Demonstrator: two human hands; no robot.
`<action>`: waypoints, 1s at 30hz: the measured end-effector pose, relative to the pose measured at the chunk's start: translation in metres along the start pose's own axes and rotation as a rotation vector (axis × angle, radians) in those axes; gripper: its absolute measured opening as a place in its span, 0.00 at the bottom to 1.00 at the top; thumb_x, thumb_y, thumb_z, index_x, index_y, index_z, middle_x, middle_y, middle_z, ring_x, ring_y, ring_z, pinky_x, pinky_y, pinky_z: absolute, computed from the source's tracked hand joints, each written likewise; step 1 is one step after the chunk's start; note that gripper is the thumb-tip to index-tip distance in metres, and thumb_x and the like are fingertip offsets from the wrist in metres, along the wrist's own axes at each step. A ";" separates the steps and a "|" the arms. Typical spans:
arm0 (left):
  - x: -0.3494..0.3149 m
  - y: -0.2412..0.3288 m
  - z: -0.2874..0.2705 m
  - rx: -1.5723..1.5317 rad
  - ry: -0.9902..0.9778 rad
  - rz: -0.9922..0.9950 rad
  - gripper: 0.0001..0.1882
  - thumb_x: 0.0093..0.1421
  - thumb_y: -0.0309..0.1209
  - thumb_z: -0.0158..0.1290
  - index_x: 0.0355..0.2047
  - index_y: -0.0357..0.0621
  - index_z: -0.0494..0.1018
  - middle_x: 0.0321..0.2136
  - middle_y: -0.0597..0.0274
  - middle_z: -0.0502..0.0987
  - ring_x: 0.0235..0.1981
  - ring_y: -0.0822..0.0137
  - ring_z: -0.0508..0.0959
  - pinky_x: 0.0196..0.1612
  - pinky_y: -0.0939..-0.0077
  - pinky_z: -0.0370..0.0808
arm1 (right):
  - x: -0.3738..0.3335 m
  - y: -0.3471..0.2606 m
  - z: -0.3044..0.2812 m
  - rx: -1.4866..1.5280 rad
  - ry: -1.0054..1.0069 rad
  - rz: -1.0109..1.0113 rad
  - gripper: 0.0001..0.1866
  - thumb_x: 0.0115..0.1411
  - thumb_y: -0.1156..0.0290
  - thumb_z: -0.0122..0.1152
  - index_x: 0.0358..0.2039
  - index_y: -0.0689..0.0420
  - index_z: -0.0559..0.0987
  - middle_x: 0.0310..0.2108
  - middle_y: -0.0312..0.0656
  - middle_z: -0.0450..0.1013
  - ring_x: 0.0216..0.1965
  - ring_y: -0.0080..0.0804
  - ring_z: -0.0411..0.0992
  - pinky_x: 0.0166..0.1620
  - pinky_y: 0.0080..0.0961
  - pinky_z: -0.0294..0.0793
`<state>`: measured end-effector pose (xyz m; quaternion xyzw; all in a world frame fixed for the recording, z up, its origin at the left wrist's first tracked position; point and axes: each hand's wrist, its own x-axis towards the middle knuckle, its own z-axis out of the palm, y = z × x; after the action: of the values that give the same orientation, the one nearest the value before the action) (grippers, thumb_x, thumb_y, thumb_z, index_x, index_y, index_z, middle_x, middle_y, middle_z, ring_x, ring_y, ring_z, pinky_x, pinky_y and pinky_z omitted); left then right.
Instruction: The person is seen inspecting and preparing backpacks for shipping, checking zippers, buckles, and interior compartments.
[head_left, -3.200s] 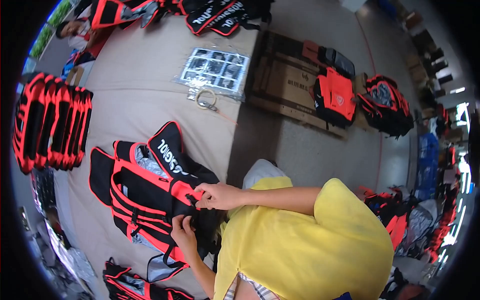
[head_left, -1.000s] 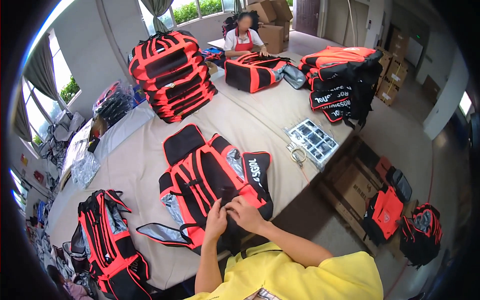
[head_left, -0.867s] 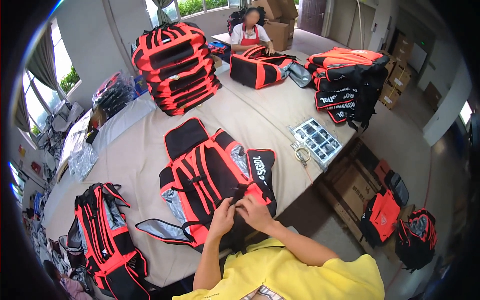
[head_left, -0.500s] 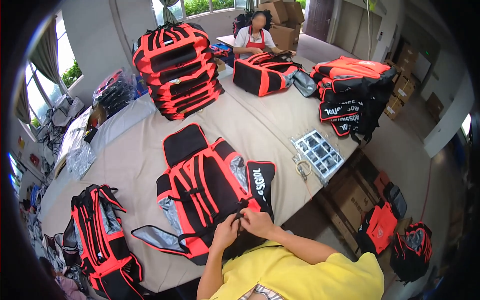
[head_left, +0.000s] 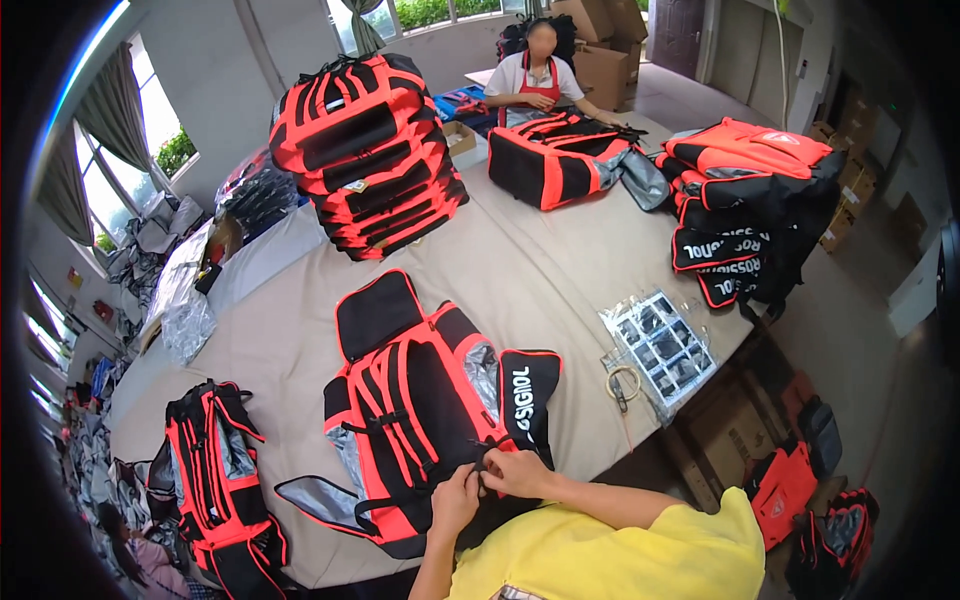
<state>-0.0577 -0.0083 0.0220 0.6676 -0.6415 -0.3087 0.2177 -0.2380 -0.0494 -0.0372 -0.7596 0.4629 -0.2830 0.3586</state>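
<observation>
In front of me a black and neon-red backpack (head_left: 440, 400) lies on the table, straps facing up, its top flap spread away from me. At its near edge my left hand (head_left: 457, 500) and my right hand (head_left: 515, 474) meet, fingers pinched together on a thin black strap (head_left: 480, 462). The strap's end is mostly hidden by my fingers. A grey-lined side flap (head_left: 318, 500) sticks out to the left, and a black flap with white lettering (head_left: 530, 400) to the right. Another backpack of the same kind (head_left: 215, 470) lies to my left.
A tall pile of backpacks (head_left: 365, 150) stands at the far left of the beige table (head_left: 270, 330), another pile (head_left: 750, 200) at the far right. A compartment tray (head_left: 660, 345) and a tape-like ring (head_left: 622, 383) sit near the right edge. Across the table a co-worker (head_left: 540, 85) handles a backpack (head_left: 560, 160).
My view has shifted, so the scene sits lower and to the right. Both hands stay pinched at the backpack's near edge. The co-worker has become more upright, one arm reaching out along the far backpack.
</observation>
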 end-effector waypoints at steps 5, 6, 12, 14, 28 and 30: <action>0.007 -0.001 0.011 0.088 -0.011 -0.044 0.14 0.70 0.37 0.52 0.50 0.48 0.80 0.30 0.44 0.83 0.36 0.41 0.84 0.41 0.50 0.80 | 0.006 0.010 -0.005 0.017 -0.024 -0.056 0.15 0.62 0.56 0.63 0.38 0.56 0.77 0.27 0.42 0.81 0.29 0.45 0.82 0.32 0.41 0.81; 0.007 -0.002 0.012 0.105 -0.011 -0.050 0.14 0.70 0.37 0.52 0.49 0.48 0.80 0.30 0.44 0.83 0.35 0.41 0.84 0.40 0.50 0.80 | 0.005 0.012 -0.004 0.023 -0.022 -0.064 0.15 0.61 0.57 0.62 0.38 0.56 0.78 0.26 0.43 0.81 0.28 0.45 0.82 0.31 0.41 0.80; 0.005 0.004 0.010 -0.054 -0.039 -0.132 0.13 0.69 0.37 0.53 0.48 0.47 0.81 0.30 0.45 0.84 0.35 0.42 0.84 0.40 0.52 0.81 | 0.005 0.015 0.001 0.037 0.000 -0.078 0.13 0.61 0.59 0.61 0.38 0.55 0.78 0.26 0.46 0.80 0.28 0.48 0.81 0.30 0.44 0.79; 0.003 -0.001 0.015 -0.023 -0.002 -0.096 0.13 0.69 0.37 0.54 0.48 0.46 0.81 0.29 0.45 0.84 0.35 0.43 0.85 0.40 0.52 0.81 | 0.006 0.015 0.000 0.034 0.004 -0.088 0.13 0.61 0.59 0.61 0.38 0.55 0.78 0.26 0.47 0.80 0.28 0.49 0.81 0.29 0.45 0.78; -0.014 -0.008 0.020 0.074 0.091 0.035 0.14 0.66 0.39 0.57 0.44 0.43 0.83 0.30 0.44 0.84 0.34 0.42 0.84 0.39 0.53 0.81 | -0.017 0.006 0.010 -0.082 0.045 -0.128 0.10 0.61 0.62 0.61 0.38 0.54 0.78 0.24 0.50 0.78 0.26 0.52 0.79 0.29 0.47 0.78; -0.017 -0.003 0.017 0.022 0.069 -0.039 0.14 0.65 0.39 0.58 0.43 0.43 0.84 0.30 0.43 0.84 0.35 0.42 0.85 0.39 0.53 0.81 | -0.021 0.003 0.009 -0.085 0.054 -0.112 0.10 0.61 0.62 0.61 0.38 0.54 0.79 0.24 0.50 0.78 0.26 0.52 0.79 0.29 0.46 0.78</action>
<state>-0.0669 0.0104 0.0098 0.6926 -0.6238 -0.2828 0.2262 -0.2416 -0.0288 -0.0466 -0.7909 0.4410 -0.3029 0.2970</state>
